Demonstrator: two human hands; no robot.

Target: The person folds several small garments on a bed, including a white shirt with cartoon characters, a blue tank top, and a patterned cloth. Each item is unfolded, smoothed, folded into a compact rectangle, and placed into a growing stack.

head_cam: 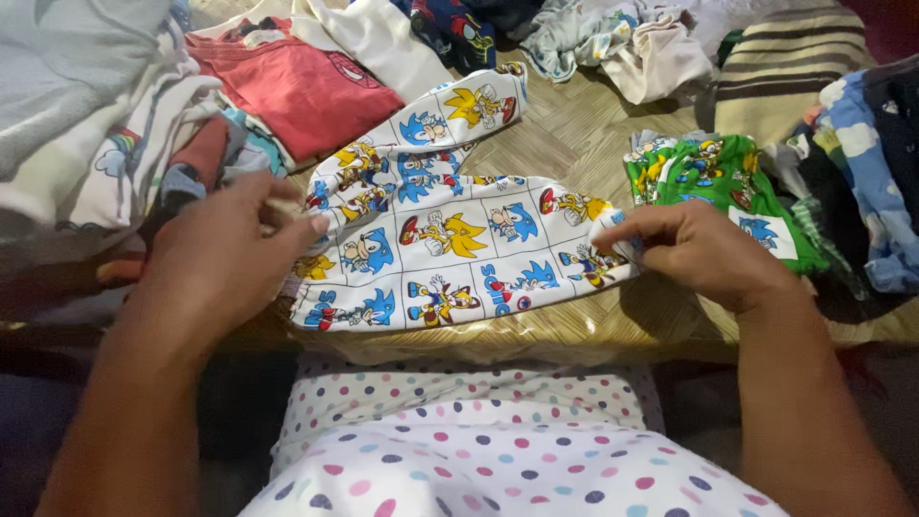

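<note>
pinching the right-hand edge of the printed garment [450,249], the right hand [704,254] keeps a narrow grip, thumb and fingertips closed on a small fold of cloth. the left hand [225,254] does the same at the opposite edge, fingers curled over the cloth near its left border, though how tightly it closes is partly hidden behind the hand itself. the garment lies stretched between the two grips, its long axis running left to right across the woven mat [584,134], with one narrower part angling up and away toward the far side. both hands sit about equally close to it, each touching its own end. the cloth is white, divided into squares with blue, yellow and red cartoon figures, soft and a little rumpled. just beside the right hand lies a green printed garment [713,177]; a red shirt [297,91] lies beyond the left hand, with piled clothes [86,124] farther left.
</note>
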